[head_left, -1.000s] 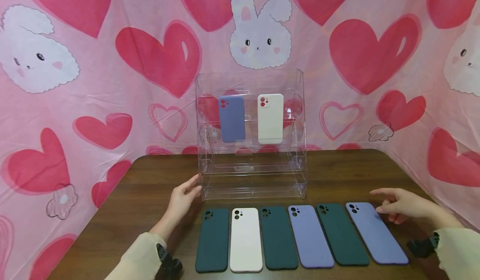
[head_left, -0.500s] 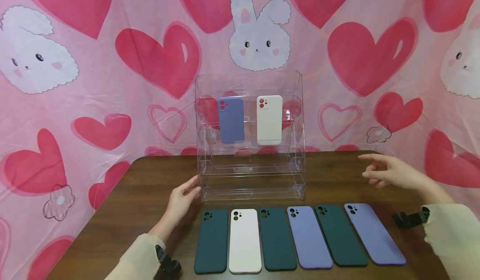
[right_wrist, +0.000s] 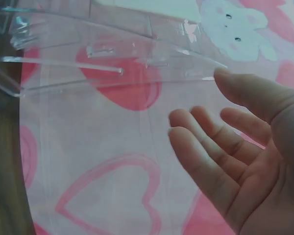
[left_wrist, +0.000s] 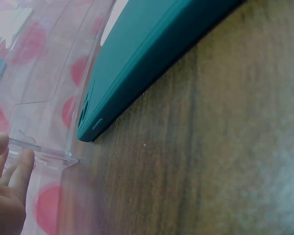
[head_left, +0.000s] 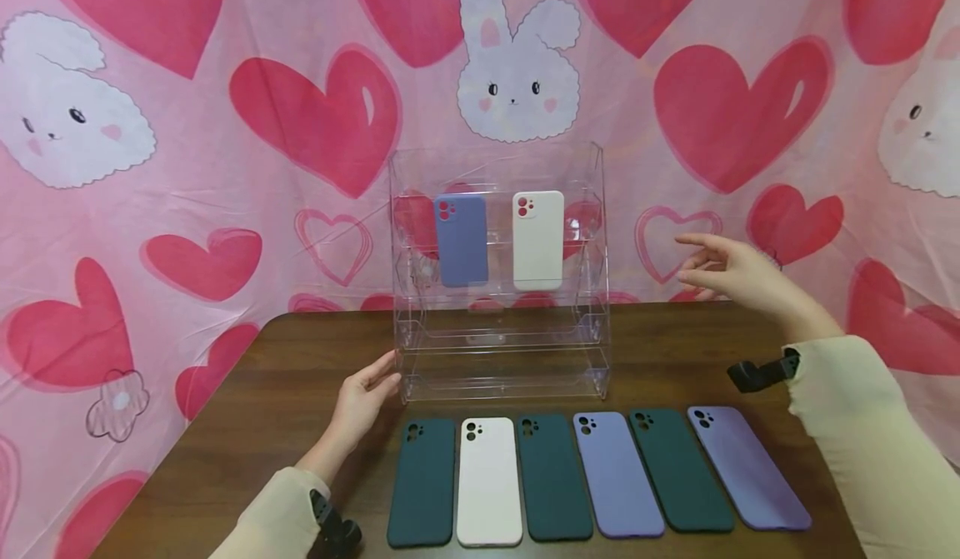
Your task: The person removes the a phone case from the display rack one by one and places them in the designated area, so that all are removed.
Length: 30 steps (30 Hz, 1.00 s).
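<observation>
A clear acrylic display stand (head_left: 501, 386) stands on the table, with a blue-purple phone case (head_left: 462, 242) and a white phone case (head_left: 537, 238) side by side on an upper tier. My left hand (head_left: 362, 401) holds the stand's lower left side edge between thumb and fingers, close beside a dark green phone case (left_wrist: 137, 63) in the left wrist view. Raised to the right of the stand, my right hand (head_left: 738, 280) holds nothing. Its fingers (right_wrist: 196, 161) are loosely bent and spread apart from the thumb, with the stand's side panel just beyond the thumb tip.
Along the table's (head_left: 300, 376) front lies a row of phone cases: a dark green case (head_left: 422, 484), a white case (head_left: 489, 484), then green and purple ones alternating to a purple case (head_left: 750, 471). A pink heart-and-rabbit cloth (head_left: 315, 9) hangs behind.
My right hand has risen from beside the rightmost purple case, moving up and leftward toward the stand's right side. The left hand stays at the stand's lower left; the cases have not moved.
</observation>
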{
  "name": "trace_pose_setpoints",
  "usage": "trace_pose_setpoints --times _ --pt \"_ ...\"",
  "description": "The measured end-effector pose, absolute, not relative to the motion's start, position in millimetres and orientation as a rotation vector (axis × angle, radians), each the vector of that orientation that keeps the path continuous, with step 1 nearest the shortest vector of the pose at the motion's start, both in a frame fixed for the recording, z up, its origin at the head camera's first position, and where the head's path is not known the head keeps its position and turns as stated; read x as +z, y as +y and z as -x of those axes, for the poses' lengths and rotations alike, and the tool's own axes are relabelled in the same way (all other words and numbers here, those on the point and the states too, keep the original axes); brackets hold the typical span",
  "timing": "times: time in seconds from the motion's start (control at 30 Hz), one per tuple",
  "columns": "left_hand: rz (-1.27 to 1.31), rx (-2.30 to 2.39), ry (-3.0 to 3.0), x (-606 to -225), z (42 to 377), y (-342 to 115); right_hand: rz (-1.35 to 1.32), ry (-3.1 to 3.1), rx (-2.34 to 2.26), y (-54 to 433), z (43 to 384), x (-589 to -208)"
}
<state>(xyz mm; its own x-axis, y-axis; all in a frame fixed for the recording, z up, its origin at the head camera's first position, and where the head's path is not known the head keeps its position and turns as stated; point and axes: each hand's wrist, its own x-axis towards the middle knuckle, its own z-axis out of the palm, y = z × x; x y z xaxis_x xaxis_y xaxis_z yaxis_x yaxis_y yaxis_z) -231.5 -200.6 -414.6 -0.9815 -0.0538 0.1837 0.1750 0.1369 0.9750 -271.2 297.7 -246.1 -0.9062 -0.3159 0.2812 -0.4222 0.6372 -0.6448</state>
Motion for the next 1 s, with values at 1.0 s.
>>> trace_pose_setpoints --times 1.0 --pt "0.117 -1.947 -2.215 -412.0 230.9 -198.0 -0.623 -2.498 1.567 196.7 327.2 -222.8"
